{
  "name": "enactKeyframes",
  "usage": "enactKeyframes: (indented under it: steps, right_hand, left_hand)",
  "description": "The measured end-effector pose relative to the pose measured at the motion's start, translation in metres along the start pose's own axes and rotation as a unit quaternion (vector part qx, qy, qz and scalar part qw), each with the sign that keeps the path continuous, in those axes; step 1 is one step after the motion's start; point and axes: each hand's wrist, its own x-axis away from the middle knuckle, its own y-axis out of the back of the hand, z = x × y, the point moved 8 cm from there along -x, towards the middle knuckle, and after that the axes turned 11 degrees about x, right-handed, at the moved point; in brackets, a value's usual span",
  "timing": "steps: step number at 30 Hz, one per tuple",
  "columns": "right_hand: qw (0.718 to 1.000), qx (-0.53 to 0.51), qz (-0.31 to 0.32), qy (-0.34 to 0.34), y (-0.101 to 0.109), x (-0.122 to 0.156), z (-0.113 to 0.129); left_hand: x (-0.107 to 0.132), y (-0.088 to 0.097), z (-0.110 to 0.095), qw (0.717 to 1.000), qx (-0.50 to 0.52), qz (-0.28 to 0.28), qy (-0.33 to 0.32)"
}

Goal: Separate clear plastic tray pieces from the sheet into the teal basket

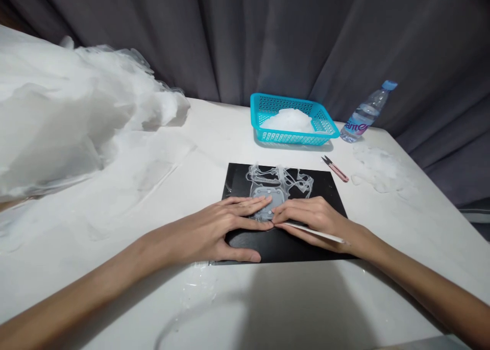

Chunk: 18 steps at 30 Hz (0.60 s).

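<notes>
A black mat (325, 186) lies on the white table. On it rests a clear, jelly-like moulded piece (268, 197) with loose translucent strips trailing off behind it. My left hand (225, 227) lies flat on the mat, fingers stretched out and pressing the piece's left side. My right hand (310, 217) is closed in a pinch round a thin white stick (317, 232), its tip at the piece's lower edge. The two hands' fingertips nearly meet over the piece.
A turquoise basket (293, 135) with white translucent bits stands behind the mat. Small pink snips (337, 169) lie to its right, near a plastic water bottle (363, 115). A big heap of white gauzy material (69, 115) fills the left. Clear scraps (378, 169) lie at right.
</notes>
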Motion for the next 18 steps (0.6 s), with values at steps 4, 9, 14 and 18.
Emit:
enactKeyframes:
  steps: [4, 9, 14, 18]
  right_hand:
    - [1.0, 0.018, 0.014, -0.014, 0.004, 0.006, -0.001]
    - [0.998, -0.038, 0.019, -0.049, 0.012, 0.02, -0.007]
    - [0.995, -0.078, -0.001, -0.062, 0.01, 0.021, -0.009]
    - [0.997, -0.061, 0.004, -0.045, 0.0, 0.017, -0.009]
  left_hand:
    - [-0.001, 0.001, -0.002, 1.0, 0.005, -0.002, -0.006]
    - [-0.002, 0.002, -0.001, 1.0, -0.006, -0.001, -0.002]
    - [-0.002, 0.003, -0.003, 1.0, -0.008, -0.001, -0.004]
    - [-0.003, 0.003, -0.003, 1.0, -0.002, 0.006, -0.004]
